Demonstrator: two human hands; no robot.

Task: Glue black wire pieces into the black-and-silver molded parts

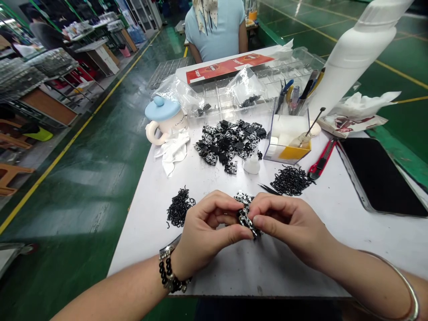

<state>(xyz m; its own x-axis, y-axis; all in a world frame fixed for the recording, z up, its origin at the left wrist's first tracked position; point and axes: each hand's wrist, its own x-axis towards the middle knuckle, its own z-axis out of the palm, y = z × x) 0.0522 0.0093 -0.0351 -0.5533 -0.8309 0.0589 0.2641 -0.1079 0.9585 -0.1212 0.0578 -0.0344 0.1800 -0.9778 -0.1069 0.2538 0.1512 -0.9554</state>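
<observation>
Small metal-and-black part [246, 220], held between two bare hands above the near middle of the white bench [214, 179]. The left hand [209, 227] pinches it between thumb and fingers; the right hand [294, 225] has its thumb and forefinger pressed together at the part's right side. Just beyond lies a small pile of silver pieces [243, 196], partly hidden. Black hooks [179, 208] lie to the left; a second black pile [290, 180], beside tweezers [268, 189], lies to the right. Farther off: a larger heap of black-and-silver parts [229, 139].
</observation>
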